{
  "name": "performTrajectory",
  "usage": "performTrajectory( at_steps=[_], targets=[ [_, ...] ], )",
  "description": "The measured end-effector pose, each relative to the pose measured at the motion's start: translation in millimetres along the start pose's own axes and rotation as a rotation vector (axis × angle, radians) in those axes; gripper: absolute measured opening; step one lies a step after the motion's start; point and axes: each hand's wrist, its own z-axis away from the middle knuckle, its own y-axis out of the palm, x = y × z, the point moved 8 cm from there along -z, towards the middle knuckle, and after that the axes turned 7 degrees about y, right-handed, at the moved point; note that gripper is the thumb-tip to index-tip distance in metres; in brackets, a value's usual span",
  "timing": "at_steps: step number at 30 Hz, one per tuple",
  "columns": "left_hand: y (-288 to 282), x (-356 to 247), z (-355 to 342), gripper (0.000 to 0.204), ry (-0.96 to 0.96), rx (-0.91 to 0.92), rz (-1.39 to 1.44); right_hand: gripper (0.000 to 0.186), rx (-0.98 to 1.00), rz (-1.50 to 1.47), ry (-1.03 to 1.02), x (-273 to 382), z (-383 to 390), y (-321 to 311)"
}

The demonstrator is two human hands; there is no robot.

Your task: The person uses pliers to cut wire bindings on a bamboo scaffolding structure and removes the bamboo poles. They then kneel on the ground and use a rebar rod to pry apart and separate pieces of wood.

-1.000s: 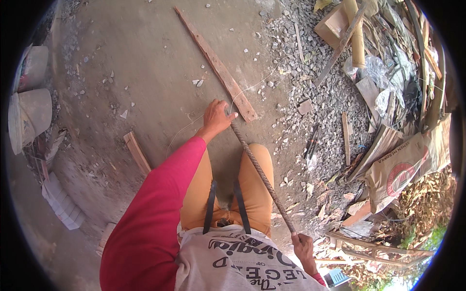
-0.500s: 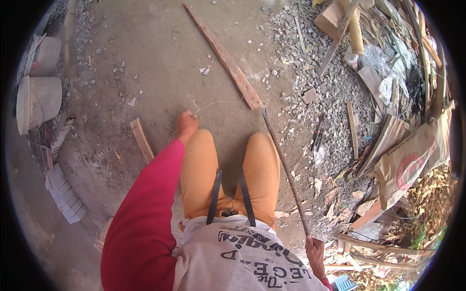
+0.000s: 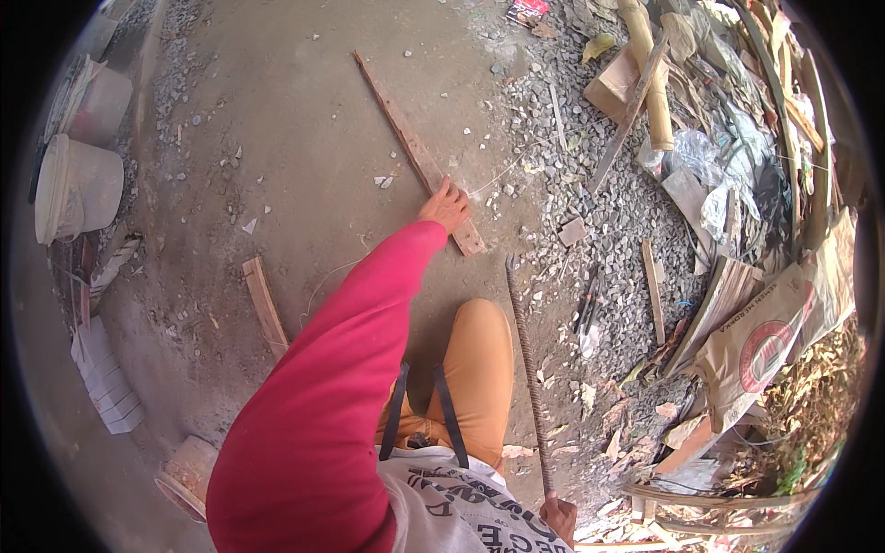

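Note:
My left hand (image 3: pixel 446 205), at the end of a red sleeve, lies over the lower part of a long reddish wooden plank (image 3: pixel 403 129) on the ground. Its fingers curl around the plank; the palm side is hidden. A thin pale string (image 3: pixel 502 172) trails from beside this hand toward the gravel, and another stretch shows left of my sleeve. Low on the right, my right hand (image 3: pixel 559 518) is closed around the bottom end of a ribbed steel rod (image 3: pixel 529 369). The rod's bent, hooked tip points away from me, just right of my knee.
White buckets (image 3: pixel 92 189) stand at the left. A short wood piece (image 3: pixel 265 304) lies left of my arm. Grey gravel (image 3: pixel 618 212) spreads on the right, with bamboo (image 3: pixel 650 83), plastic sheeting (image 3: pixel 705 152), boards and a brown paper sack (image 3: pixel 761 346) beyond.
My left hand has moved forward and right from beside my knee onto the plank. My right hand still grips the rod. The view has shifted; the plank seems to lie in the same place.

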Motion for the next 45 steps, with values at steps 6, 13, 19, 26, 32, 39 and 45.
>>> performTrajectory(
  at_steps=[6, 13, 19, 26, 32, 39, 45],
  targets=[
    [-32, 14, -24, 0.022, 0.216, -0.028, 0.066, 0.071, 0.025, -0.091, 0.151, -3, -14, -3],
    [-136, 129, -86, 0.029, -0.088, -0.210, 0.355, 0.061, 0.024, -0.320, 0.211, 9, -55, -26],
    [-125, 246, -88, 0.049, -0.713, -0.083, 0.697, 0.066, -0.047, -0.226, -0.035, 31, -74, -39],
    [-67, 238, -66, 0.067, -0.882, -0.161, 0.894, 0.066, -0.007, -0.275, 0.048, 54, -75, -26],
    [5, 221, 30, 0.066, -0.837, -0.465, 1.111, 0.066, -0.045, -0.139, -0.107, 63, -119, -11],
    [66, 91, 162, 0.057, -1.049, 0.021, 1.138, 0.068, -0.182, 0.086, -0.233, 61, -222, 22],
    [68, 66, 151, 0.065, -1.017, -0.065, 0.845, 0.057, -0.062, 0.342, -0.185, 51, -326, 65]
  ],
)
